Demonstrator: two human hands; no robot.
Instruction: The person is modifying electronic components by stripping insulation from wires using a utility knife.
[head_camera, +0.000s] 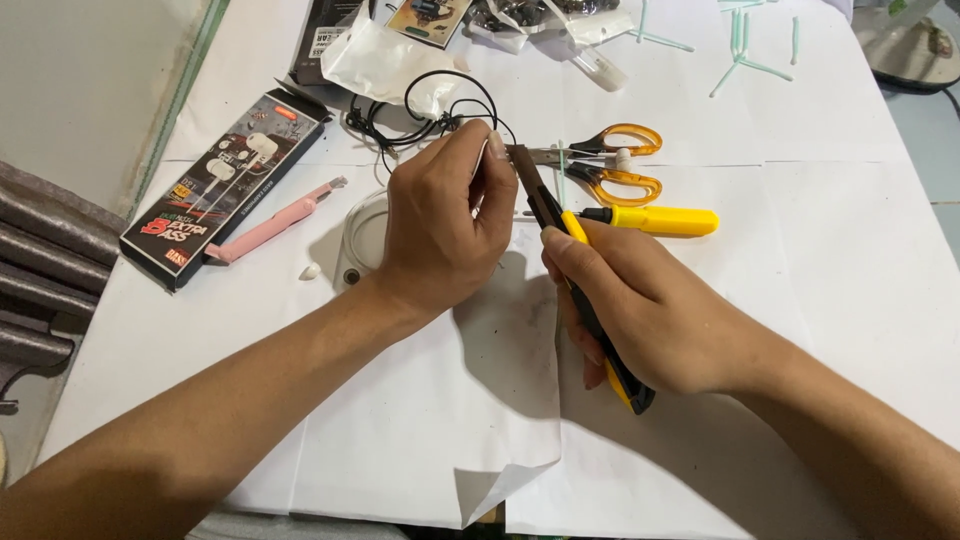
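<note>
As the black cable (440, 115) loops away across the far middle of the white paper-covered table (840, 230), I see my left hand (445, 225) pinching its end between closed fingertips. My right hand (655, 315) is clenched around black-and-yellow pliers (560, 225), their tip meeting that pinch. Orange-handled scissors (610, 165) lie just beyond, a pink tool (275, 222) and an earphone box (225, 185) at left.

The right hand (650, 310) grips yellow-black pliers (575, 270); the left hand (445, 225) pinches a black cable (440, 115).
</note>
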